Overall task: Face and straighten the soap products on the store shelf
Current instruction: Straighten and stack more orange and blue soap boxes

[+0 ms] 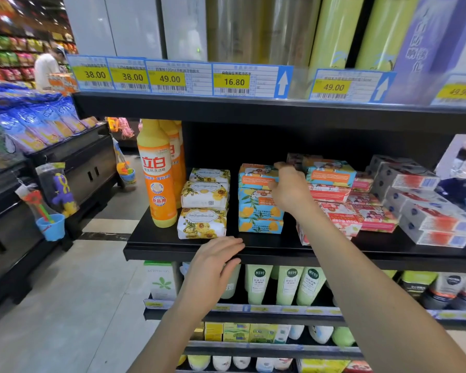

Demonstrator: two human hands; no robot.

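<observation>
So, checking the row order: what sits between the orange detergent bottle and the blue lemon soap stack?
A stack of three white yellow-flowered soaps, plain in the head view.

1. one view only, from a camera worn on the person's head. it stands in front of the store shelf (253, 254) and faces it, tilted a little downward.
2. it is near. both forearms come in from the bottom edge, the left hand (215, 261) near the shelf's front lip and the right hand (288, 189) about mid-frame, gripping a blue soap pack (254, 176).
3. the wide lens bends the edges. price tags (170, 78) on the board above run across the top, and lower rows of bottles (285, 286) fill the bottom.
4. the left side takes in the aisle floor (65, 305) and a neighbouring display (73, 157), well apart from the shelf.
</observation>
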